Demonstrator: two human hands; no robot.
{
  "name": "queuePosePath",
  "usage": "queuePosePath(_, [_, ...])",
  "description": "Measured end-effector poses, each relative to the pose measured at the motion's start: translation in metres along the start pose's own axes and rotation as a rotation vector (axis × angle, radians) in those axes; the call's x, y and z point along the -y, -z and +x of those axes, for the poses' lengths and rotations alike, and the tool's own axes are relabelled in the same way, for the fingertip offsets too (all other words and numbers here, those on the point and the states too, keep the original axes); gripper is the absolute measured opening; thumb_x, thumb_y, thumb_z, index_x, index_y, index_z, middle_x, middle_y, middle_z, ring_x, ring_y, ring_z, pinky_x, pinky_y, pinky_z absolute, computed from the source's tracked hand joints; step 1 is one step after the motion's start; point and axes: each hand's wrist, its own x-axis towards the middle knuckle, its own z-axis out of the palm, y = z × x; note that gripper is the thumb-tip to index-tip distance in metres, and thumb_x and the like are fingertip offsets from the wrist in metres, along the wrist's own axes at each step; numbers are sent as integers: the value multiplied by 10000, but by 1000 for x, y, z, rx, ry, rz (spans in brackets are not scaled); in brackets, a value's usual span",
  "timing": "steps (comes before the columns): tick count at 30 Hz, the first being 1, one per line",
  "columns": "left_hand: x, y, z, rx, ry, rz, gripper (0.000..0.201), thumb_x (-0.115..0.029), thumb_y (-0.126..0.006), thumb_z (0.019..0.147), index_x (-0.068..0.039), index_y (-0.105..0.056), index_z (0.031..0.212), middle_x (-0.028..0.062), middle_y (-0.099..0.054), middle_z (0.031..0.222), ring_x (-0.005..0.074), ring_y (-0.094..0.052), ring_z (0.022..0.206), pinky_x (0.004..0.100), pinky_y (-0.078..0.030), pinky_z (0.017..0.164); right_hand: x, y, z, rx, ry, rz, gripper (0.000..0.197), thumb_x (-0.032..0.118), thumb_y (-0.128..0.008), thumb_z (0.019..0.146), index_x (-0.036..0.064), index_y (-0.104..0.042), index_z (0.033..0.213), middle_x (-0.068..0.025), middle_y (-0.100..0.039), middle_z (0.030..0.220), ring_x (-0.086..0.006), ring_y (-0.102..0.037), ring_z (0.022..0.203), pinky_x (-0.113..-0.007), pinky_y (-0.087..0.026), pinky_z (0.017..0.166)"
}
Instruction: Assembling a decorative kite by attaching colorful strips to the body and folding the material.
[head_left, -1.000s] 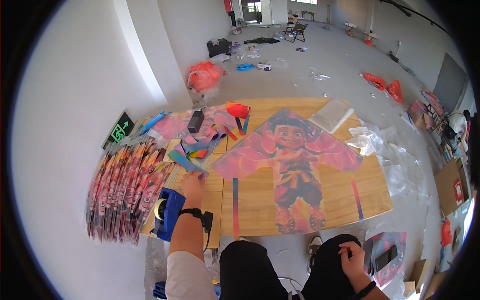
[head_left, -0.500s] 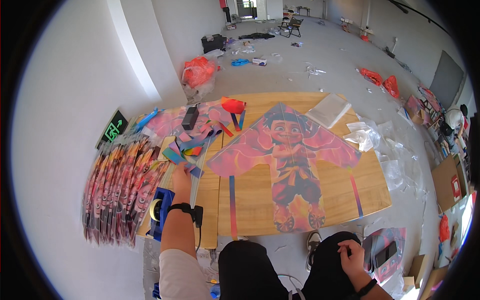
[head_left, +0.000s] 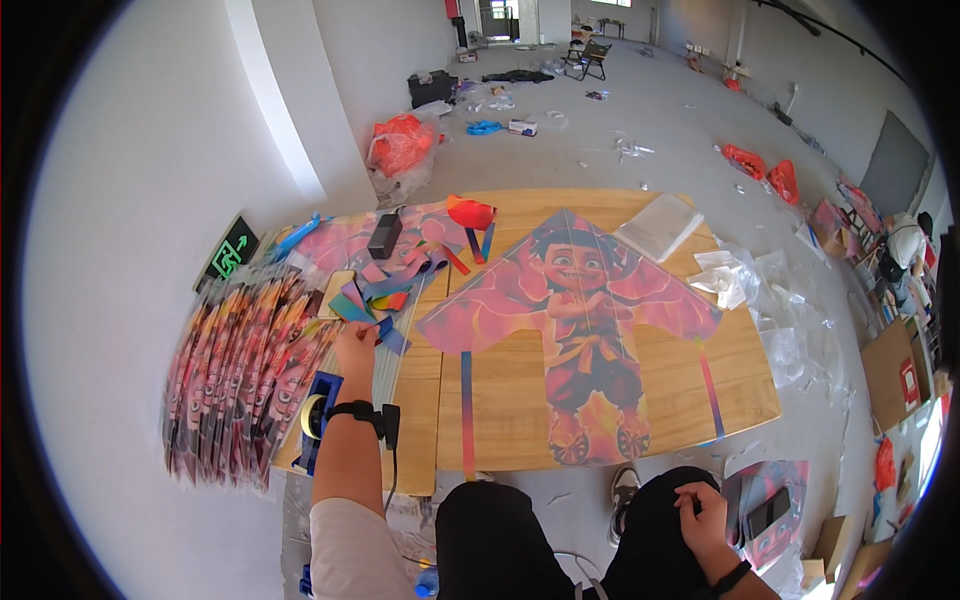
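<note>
My left hand [head_left: 355,347] is at the near edge of a tangle of coloured ribbons [head_left: 378,292] on the left of the table. Its fingers are pinched together beside a blue ribbon end, and what they hold is too small to tell. Beneath and beside that wrist lie thin pale rods [head_left: 386,370]. A large kite [head_left: 588,330] printed with a cartoon child is spread flat across the table, with a ribbon tail [head_left: 466,410] at its left and another ribbon tail [head_left: 710,395] at its right. My right hand [head_left: 703,512] rests on my right thigh, fingers curled, nothing visible in them.
A row of folded printed kites [head_left: 245,380] fills the table's left end beside a blue tape dispenser [head_left: 318,425]. A black block [head_left: 384,236] lies behind the ribbons. Clear plastic sleeves [head_left: 660,226] sit at the far right. A phone [head_left: 768,512] lies right of my knee.
My left hand has drawn back slightly toward me and left from the ribbons, its fingers now pinched. The right hand has stayed on my thigh.
</note>
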Motion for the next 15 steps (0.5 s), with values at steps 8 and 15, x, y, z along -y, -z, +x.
queuePosePath(8, [11,-7,6,-58,4,25,183,-77,-827,789,-7,-659,769,86,-695,693,174,-664,606,309,-518,586,-2,1,-1,-16,-10,21,147,-39,-612,851,67,-695,908,-70,-695,749,-243,-675,688,-358,-503,684])
queuePosePath(15, [17,-3,15,102,355,-407,168,-59,-779,874,-43,-626,808,70,-696,750,134,-641,573,270,-497,528,-3,0,-1,-14,-6,13,150,-35,-609,853,73,-697,908,-67,-694,742,-246,-674,695,-360,-504,686])
